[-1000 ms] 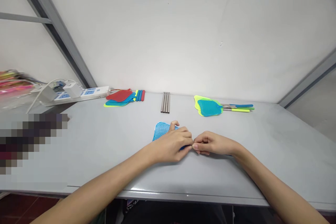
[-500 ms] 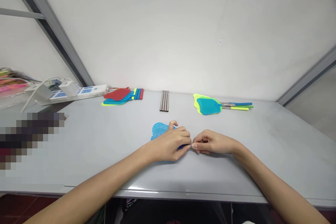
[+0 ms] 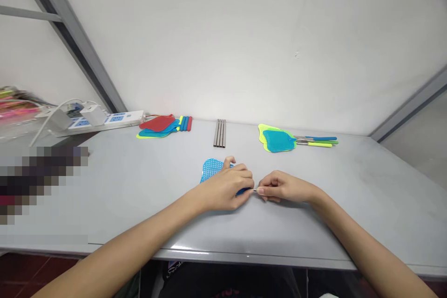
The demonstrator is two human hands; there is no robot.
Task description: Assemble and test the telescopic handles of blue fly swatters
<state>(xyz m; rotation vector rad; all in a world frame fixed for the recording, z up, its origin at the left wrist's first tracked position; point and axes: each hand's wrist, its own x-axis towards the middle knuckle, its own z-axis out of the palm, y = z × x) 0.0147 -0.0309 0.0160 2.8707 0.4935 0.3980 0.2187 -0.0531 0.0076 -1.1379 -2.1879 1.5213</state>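
Note:
My left hand (image 3: 231,188) is closed on a blue fly swatter head (image 3: 211,168), a perforated paddle partly covered by my palm and fingers. Its neck lies under my fingertips. Just to the right, my right hand (image 3: 279,187) pinches a thin metal rod (image 3: 255,190) between thumb and forefinger. A short bit of the rod shows in the small gap between my two hands, in line with the swatter's neck. The rest of the rod is hidden by my right hand. Whether the rod sits inside the neck cannot be made out.
Several metal tubes (image 3: 220,134) lie side by side at the back. Left of them are loose swatter heads (image 3: 157,123) and coloured grips (image 3: 186,124). Swatters with handles (image 3: 279,141) are stacked at the back right. A power strip (image 3: 120,120) with plugs borders the left.
My hands have drawn slightly apart, and a little more of the metal rod shows between them. The whole view has shifted a little.

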